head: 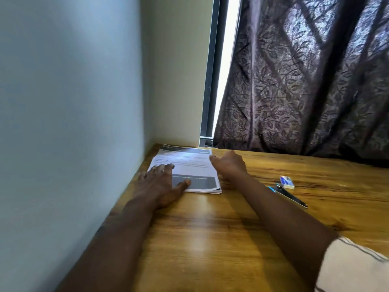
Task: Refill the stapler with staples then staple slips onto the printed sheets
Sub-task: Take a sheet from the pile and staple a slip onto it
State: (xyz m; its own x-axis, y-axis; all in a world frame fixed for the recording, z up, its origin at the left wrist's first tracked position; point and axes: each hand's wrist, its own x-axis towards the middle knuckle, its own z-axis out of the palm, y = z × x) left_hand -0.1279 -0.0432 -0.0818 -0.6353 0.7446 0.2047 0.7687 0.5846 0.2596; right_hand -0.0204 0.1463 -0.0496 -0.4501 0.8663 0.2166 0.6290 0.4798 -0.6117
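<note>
1. Wooden desk [210,239] carries a stack of printed sheets [189,165] in its far left corner, close to the wall [63,102]; a dark patterned curtain [305,81] hangs behind.
2. The left hand [160,186] lies flat on the stack's near left part, fingers spread, gripping nothing; the right hand [229,165] rests loosely curled at the stack's right edge, empty.
3. The stapler [288,194] lies opened out to the right, well apart from the sheets; a small staple box [286,182] sits just beside it.

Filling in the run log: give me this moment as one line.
left hand flat on sheets | right hand at sheets' right edge | stapler, staple box untouched on desk
</note>
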